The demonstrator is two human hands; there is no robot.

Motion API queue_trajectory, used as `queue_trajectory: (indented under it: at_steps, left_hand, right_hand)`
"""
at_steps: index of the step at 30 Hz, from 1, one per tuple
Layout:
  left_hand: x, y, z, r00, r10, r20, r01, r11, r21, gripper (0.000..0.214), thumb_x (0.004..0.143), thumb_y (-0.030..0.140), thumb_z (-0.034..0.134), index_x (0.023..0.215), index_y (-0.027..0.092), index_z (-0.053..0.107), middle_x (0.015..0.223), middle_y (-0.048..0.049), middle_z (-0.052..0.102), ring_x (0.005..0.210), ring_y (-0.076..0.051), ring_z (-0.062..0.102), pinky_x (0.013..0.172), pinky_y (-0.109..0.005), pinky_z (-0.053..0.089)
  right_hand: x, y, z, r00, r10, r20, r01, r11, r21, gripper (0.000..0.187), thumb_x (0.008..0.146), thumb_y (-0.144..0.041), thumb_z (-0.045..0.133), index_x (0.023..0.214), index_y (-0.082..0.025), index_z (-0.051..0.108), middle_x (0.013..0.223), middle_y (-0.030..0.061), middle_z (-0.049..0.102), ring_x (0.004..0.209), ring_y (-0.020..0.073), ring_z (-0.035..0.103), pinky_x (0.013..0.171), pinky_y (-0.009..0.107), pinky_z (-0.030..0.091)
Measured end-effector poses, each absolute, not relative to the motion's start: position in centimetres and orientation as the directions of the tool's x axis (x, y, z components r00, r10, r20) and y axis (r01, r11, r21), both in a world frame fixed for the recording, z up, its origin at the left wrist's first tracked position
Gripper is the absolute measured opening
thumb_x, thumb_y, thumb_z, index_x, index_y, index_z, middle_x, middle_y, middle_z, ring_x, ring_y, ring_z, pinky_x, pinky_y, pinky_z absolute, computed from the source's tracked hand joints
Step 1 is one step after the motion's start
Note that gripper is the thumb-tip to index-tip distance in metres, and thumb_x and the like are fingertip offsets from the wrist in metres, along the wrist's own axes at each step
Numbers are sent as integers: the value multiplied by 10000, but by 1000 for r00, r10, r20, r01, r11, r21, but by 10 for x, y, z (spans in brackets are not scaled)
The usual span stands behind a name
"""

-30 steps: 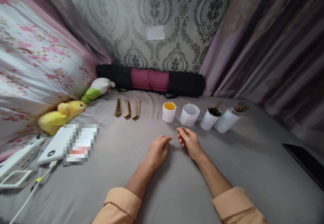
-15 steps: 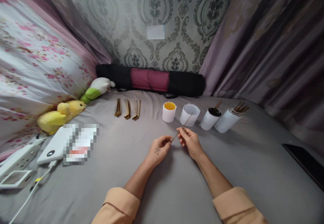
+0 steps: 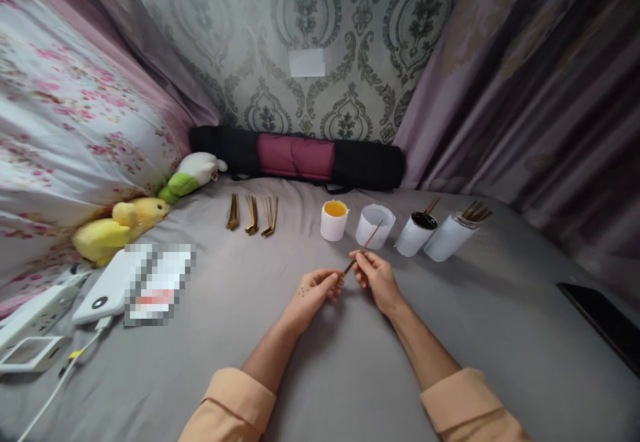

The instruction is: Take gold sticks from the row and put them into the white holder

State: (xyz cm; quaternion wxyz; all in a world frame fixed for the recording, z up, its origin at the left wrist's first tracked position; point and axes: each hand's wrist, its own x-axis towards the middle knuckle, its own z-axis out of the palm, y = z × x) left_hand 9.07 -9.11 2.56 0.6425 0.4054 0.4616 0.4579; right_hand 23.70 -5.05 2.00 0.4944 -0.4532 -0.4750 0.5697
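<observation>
Between my two hands a thin brown stick (image 3: 373,235) slants up to the right, its tip in front of a wide white cup (image 3: 385,234). My right hand (image 3: 379,279) is closed in a pinch around its middle. At the lower end, the fingertips of my left hand (image 3: 316,293) pinch the stick too. Farther back on the left lie three small bundles of golden-brown sticks, a left bundle (image 3: 233,214), a middle bundle (image 3: 252,217) and a right bundle (image 3: 270,219), each with bent near ends.
A white cup with a yellow inside (image 3: 334,225), a dark-mouthed can (image 3: 411,239) and a tilted white can of sticks (image 3: 447,242) stand near the wide cup. A black-and-maroon roll bag (image 3: 295,157) lies behind. Plush toys (image 3: 125,225) and a power bank (image 3: 107,295) are left, a black phone (image 3: 603,325) right.
My left hand has turned slightly, its fingers spreading a little at the stick's lower end. The stick has shifted slightly in my hands. The cups and bundles have stayed put.
</observation>
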Motion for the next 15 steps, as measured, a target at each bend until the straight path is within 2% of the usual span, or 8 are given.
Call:
queue_trajectory:
  at_steps: [7, 15]
  left_hand:
    - [90, -92, 25, 195, 941, -278, -393, 335, 857, 350, 699, 320, 582, 941, 67, 594, 803, -113, 616, 610, -94, 542, 546, -205, 409]
    - [89, -92, 24, 272, 910, -313, -498, 411, 763, 273, 686, 217, 606, 913, 67, 591, 791, -120, 627, 615, -96, 554, 560, -200, 413]
  right_hand:
    - [238, -51, 21, -111, 993, -40, -131, -54, -990, 338, 700, -450, 541, 863, -157, 583, 601, -20, 491, 435, 50, 406, 359, 169, 268]
    - [238, -52, 23, -120, 992, -27, -120, -42, -992, 308, 709, -437, 532, 853, -171, 585, 587, -29, 480, 437, 55, 408, 360, 173, 270]
